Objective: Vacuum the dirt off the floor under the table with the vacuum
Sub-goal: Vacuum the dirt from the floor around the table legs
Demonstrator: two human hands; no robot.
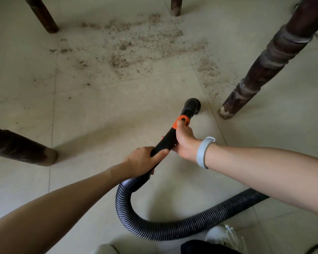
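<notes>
Pale floor tiles (92, 110) carry scattered dirt (136, 50) between dark table legs (264, 70); left hand (143, 160) and right hand (184, 142) both wrap the black vacuum tube (165, 142), its brush nozzle (193, 105) on the floor.

Single head cam, wide-angle, looks fwd + steeply down at floor (92, 110) under table; near view, forearms enter from bottom edge. No 2nd view.

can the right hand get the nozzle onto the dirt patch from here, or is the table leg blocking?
Probably yes. The right hand grips the wand just behind the orange collar, and the nozzle sits left of the near table leg. Bare floor lies between nozzle and dirt; the leg only crowds the right-hand fringe.
</notes>
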